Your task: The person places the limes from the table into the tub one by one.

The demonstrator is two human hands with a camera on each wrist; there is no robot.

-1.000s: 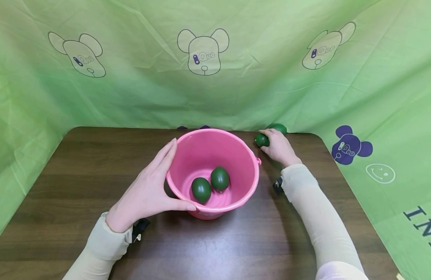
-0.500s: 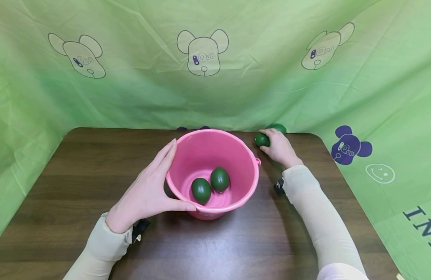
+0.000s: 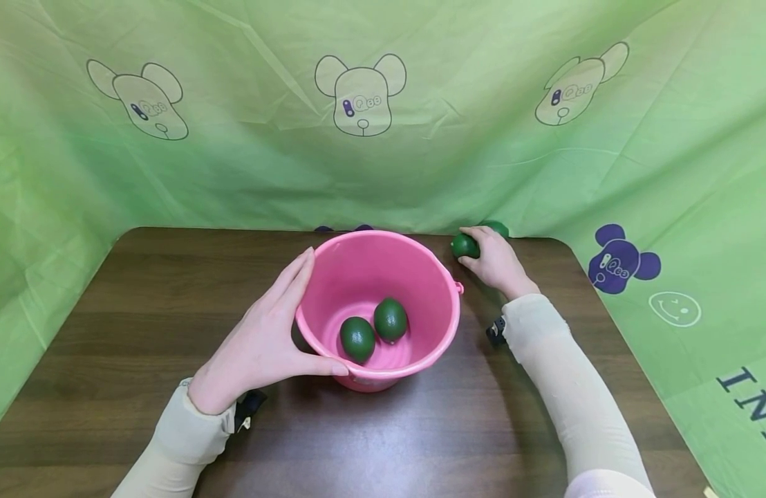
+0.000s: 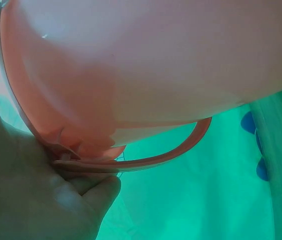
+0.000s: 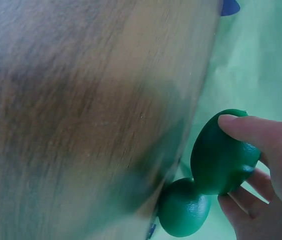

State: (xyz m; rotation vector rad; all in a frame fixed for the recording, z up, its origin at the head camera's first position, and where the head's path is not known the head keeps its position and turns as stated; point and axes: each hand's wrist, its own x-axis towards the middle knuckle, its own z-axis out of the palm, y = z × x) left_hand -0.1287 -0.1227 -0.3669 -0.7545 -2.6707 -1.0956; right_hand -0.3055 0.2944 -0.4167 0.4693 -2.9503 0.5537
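Note:
A pink bucket (image 3: 377,263) stands mid-table, its mouth tipped toward the head camera. Inside lie two dark green egg-shaped fruits (image 3: 357,339). My left hand (image 3: 265,332) grips the bucket's left side, the thumb along the near rim and the fingers up the far side. In the left wrist view the bucket's handle (image 4: 165,157) hangs by that hand. At the far right of the table my right hand (image 3: 496,263) holds another green egg-shaped fruit (image 5: 223,155) between thumb and fingertips. One more green fruit (image 5: 183,207) is right beside it, partly hidden by the hand in the head view.
A brown wooden table (image 3: 140,311) lies under everything. Green printed cloth (image 3: 246,173) hangs along its back edge and both sides. Each wrist wears a dark camera mount, such as the right wrist camera (image 3: 496,332).
The right hand and its fruit have shifted very slightly away from me and left. The left hand, the bucket and the fruits inside stay as they were.

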